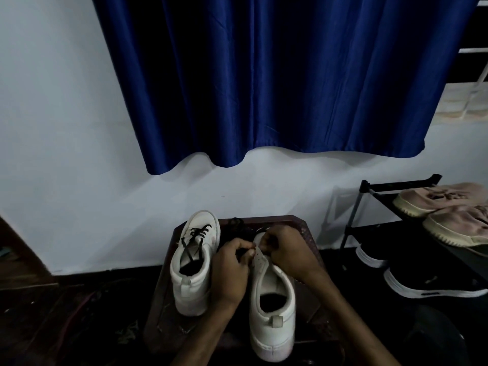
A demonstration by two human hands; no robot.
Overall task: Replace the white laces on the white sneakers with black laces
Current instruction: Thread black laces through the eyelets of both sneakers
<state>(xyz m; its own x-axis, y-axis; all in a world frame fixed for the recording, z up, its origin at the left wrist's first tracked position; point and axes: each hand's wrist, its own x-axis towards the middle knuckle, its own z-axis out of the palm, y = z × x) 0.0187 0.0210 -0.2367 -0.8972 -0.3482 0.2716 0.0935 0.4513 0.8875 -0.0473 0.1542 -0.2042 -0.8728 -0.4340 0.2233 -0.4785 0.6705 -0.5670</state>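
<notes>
White leather marks the two sneakers standing side by side, heels toward the viewer, on a small dark wooden desk (307, 229) against the wall (66, 154). In the left sneaker (194, 262) a second black lace (196, 235) already crosses the far eyelets, its ends hanging loose over the tongue. The right sneaker (272, 313) sits nearer, and both hands meet over its lacing area. The left hand (229, 268) has its fingers (244, 245) curled and pressed together, pinching a black lace (243, 251) just beside the eyelets. The right hand (285, 252) has its fingers (266, 240) bunched tightly at the white eyelet strip of the right sneaker, pinching it; whether they also hold the lace cannot be told. More of the dark lace lies in a loose heap on the far part of the desk. A blue curtain (264, 75) hangs above. To the right stands a black shoe rack (369, 191) bearing pink shoes (435, 199) above and black shoes (427, 283) with white soles below.
</notes>
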